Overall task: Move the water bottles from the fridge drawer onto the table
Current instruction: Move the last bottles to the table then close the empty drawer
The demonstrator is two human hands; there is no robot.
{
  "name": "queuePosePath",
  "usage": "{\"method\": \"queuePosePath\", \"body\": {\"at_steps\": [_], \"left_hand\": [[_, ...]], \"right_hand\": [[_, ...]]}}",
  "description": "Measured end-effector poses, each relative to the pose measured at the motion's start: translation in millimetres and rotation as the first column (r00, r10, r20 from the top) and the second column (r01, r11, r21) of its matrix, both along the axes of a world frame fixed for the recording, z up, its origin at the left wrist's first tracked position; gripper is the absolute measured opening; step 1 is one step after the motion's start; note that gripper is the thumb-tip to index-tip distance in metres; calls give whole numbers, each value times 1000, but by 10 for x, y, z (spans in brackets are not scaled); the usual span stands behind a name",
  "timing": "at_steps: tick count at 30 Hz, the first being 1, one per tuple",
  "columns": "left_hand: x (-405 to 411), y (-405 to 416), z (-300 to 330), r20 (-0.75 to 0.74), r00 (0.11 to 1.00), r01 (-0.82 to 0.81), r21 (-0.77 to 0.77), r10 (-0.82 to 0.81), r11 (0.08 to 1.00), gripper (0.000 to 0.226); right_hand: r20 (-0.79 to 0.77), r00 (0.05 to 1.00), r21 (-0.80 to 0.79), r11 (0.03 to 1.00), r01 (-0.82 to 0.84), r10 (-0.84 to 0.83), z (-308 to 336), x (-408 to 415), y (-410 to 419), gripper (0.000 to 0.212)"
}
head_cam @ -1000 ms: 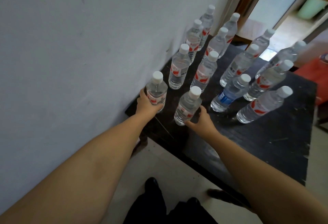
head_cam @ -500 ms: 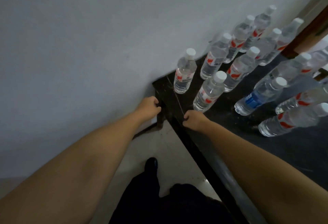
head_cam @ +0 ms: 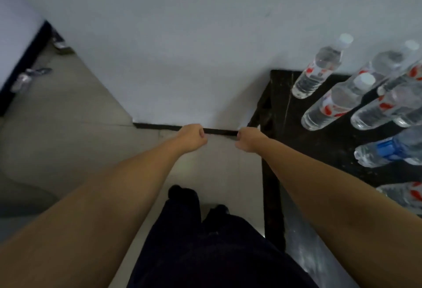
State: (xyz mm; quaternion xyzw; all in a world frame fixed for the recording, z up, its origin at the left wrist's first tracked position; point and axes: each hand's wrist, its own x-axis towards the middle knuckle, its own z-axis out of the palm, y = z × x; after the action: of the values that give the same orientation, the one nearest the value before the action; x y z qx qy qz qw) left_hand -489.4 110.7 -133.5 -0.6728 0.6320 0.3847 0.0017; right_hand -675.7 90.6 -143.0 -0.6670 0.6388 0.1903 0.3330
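The left hand (head_cam: pixel 190 137) and right hand (head_cam: pixel 249 139), fingers curled inward and holding nothing, hang side by side above the pale tiled floor (head_cam: pixel 68 114), close to a grey wall (head_cam: pixel 182 36) with a dark skirting strip (head_cam: pixel 219 131). Just right of the right hand stands a black surface (head_cam: pixel 324 148) carrying upright water bottles (head_cam: pixel 335 102), most with red labels and white caps, and one blue-labelled bottle (head_cam: pixel 388 148). Dark trousers (head_cam: pixel 205 246) fill the lower centre.
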Motion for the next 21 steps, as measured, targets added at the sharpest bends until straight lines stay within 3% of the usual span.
{"method": "queuePosePath", "body": {"at_steps": [5,8,12,16,21], "left_hand": [[472,467,80,7,986,-169,20,169,985,8],[830,888,88,0,957,-289,6,289,957,12],[1278,1567,84,25,909,-416,-1,416,909,19],[1792,2507,109,62,830,-556,10,554,831,23],[2307,3654,196,96,695,-715,-9,712,699,23]], "right_hand": [[-44,979,-60,977,-204,201,75,589,165,33],[-62,941,-85,938,-336,331,128,1008,376,14],[-82,874,-77,872,-484,478,175,1526,759,35],[-39,804,-44,803,-595,594,247,2167,1383,17],[-16,652,-18,652,-758,758,271,2998,2302,32]]}}
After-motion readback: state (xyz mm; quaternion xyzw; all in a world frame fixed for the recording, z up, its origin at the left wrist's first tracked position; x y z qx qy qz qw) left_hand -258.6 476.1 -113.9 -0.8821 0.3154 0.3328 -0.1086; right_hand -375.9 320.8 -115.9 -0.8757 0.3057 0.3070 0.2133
